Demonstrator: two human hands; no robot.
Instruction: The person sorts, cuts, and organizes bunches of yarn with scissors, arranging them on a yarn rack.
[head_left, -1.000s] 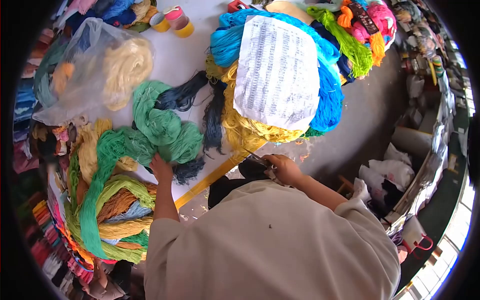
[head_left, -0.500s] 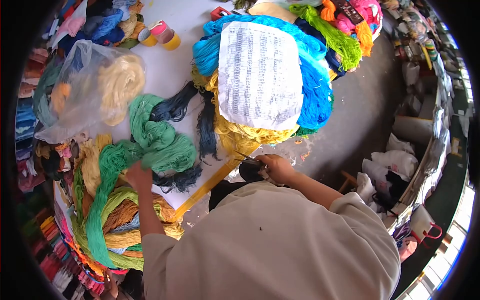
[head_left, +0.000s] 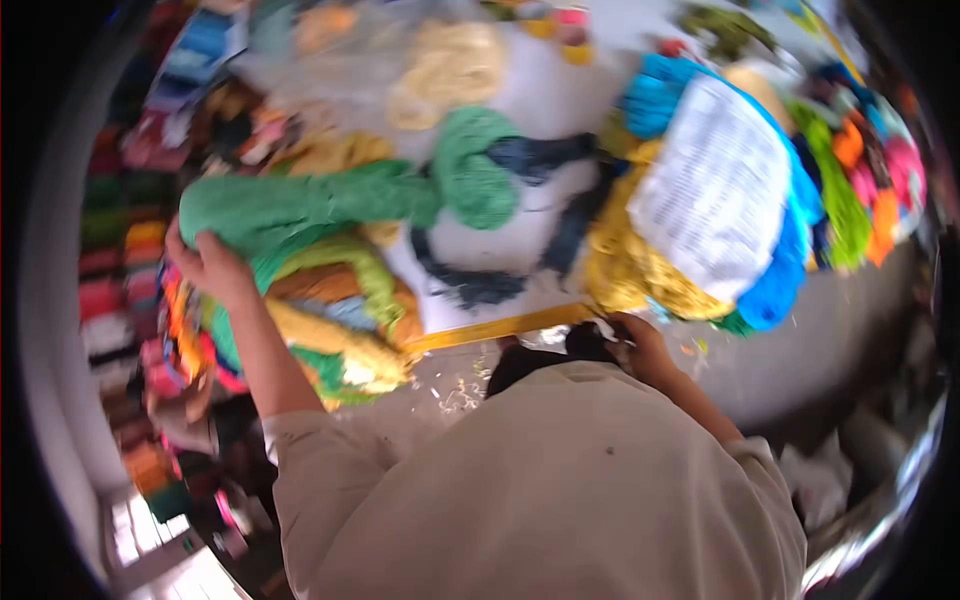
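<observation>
My left hand point(head_left: 212, 270) is closed on the left end of a green yarn skein point(head_left: 310, 203), which stretches leftward above a heap of other skeins. The skein's bunched right part point(head_left: 475, 175) rests on the white table. Dark navy yarn strands point(head_left: 480, 285) lie loose beside it. My right hand point(head_left: 645, 347) is by the table's yellow front edge, closed on dark scissors point(head_left: 604, 316); the blades are blurred and mostly hard to see. Under the left arm lie lime, brown and cream skeins point(head_left: 340, 290).
A printed sheet point(head_left: 715, 190) lies over blue and yellow skeins point(head_left: 640, 250) on the right. Lime, orange and pink yarn point(head_left: 840, 190) sits beyond. At the back are a cream skein point(head_left: 450, 75) and small pots point(head_left: 572, 35). Another person's hand point(head_left: 195, 400) shows at lower left.
My left hand has moved left and drawn the green skein out sideways across the heap. The view has swung to the left. My right hand stays near the table edge with the scissors.
</observation>
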